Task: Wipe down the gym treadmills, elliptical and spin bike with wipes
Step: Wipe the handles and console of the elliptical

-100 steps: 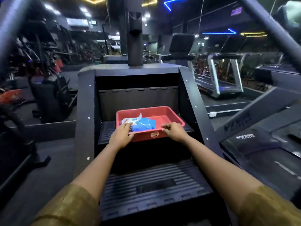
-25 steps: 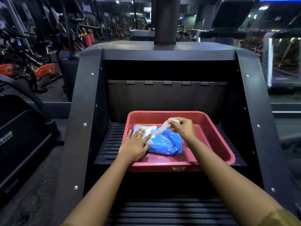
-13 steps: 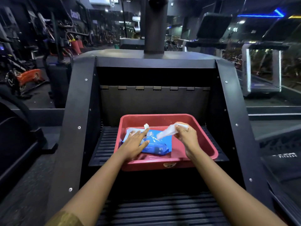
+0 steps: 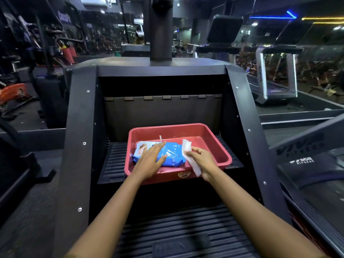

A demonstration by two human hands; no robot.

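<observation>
A single white wipe (image 4: 186, 148) is pinched by the right hand (image 4: 202, 162) between the thumb and curled fingers; one end of the sheet stands above the thumb and the other hangs below the palm, over the near rim. Just to that hand's left, one blue pack of wipes (image 4: 174, 157) is pressed flat by the left hand (image 4: 151, 162), whose fingers are laid out straight and slightly spread across the wrapper. A thin white tip (image 4: 160, 138) is seen rising from the pack just beyond the left fingertips. Both hands and the pack are enclosed by one red tray (image 4: 173, 131); the pack lies on its floor toward the left side, and the stretch of floor beyond the right hand is left bare. The held wipe is kept clear of the pack, beside its right end. The tray is set on a ribbed black step (image 4: 114, 162) of a stair machine, and a second ribbed step (image 4: 186, 225) is seen below the forearms, nearer the person. Far beyond the right hand, one treadmill (image 4: 277, 90) with lit uprights is visible.
</observation>
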